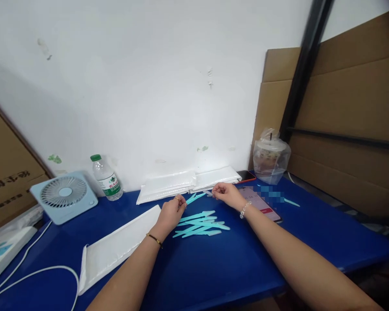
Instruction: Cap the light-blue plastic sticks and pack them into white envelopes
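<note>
My left hand (175, 211) is closed in a pinch on a teal eyebrow razor (197, 196); more than one may be between the fingers. To its right, my right hand (228, 195) has its fingers pinched together at a small translucent piece (209, 194), which looks like a blade cover. Just below the hands lies a crisscrossed pile of several teal eyebrow razors (201, 224), their pale covered tips mostly to the right. A white padded envelope (119, 248) lies beside my left forearm.
Stacked white envelopes (168, 185) lie along the wall. A phone (262, 205) and another razor (291, 202) are on the right of the blue table (220, 276). A bagged drink cup (272, 157), water bottle (106, 179), fan (65, 196) and white cable (52, 268) surround the work area.
</note>
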Action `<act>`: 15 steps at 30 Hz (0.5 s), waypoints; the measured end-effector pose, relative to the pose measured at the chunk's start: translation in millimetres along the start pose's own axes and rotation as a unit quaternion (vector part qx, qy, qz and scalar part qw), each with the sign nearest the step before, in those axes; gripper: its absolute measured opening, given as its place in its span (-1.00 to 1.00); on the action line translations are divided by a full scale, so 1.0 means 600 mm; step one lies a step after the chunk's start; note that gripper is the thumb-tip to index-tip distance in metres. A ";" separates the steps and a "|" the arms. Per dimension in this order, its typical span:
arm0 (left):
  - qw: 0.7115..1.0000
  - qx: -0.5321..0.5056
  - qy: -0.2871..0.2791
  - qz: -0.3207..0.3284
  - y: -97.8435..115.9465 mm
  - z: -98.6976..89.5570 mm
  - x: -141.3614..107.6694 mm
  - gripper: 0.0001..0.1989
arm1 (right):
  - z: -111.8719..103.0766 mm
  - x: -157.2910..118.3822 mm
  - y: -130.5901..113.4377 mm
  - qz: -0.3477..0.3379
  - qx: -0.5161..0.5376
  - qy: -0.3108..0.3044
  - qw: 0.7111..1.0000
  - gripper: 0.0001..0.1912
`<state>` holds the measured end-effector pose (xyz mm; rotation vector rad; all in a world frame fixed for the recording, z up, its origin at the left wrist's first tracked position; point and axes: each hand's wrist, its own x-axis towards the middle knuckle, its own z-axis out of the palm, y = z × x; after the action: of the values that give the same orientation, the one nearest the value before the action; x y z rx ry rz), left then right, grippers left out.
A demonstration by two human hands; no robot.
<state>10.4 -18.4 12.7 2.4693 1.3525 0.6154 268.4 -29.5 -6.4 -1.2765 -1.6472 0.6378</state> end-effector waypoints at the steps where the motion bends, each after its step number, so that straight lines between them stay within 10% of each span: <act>1: 1.000 -0.007 -0.004 0.001 -0.002 0.001 0.000 -0.85 | -0.001 0.000 0.000 -0.001 0.005 0.003 1.000 -0.88; 15: 0.999 -0.019 0.039 -0.028 -0.009 0.002 0.007 -0.83 | 0.046 -0.006 -0.014 -0.126 -0.243 -0.065 0.960 -0.69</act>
<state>9.2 -12.2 10.2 2.3925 1.4202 0.7239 239.9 -31.9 -12.5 -1.3477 -2.1198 0.1624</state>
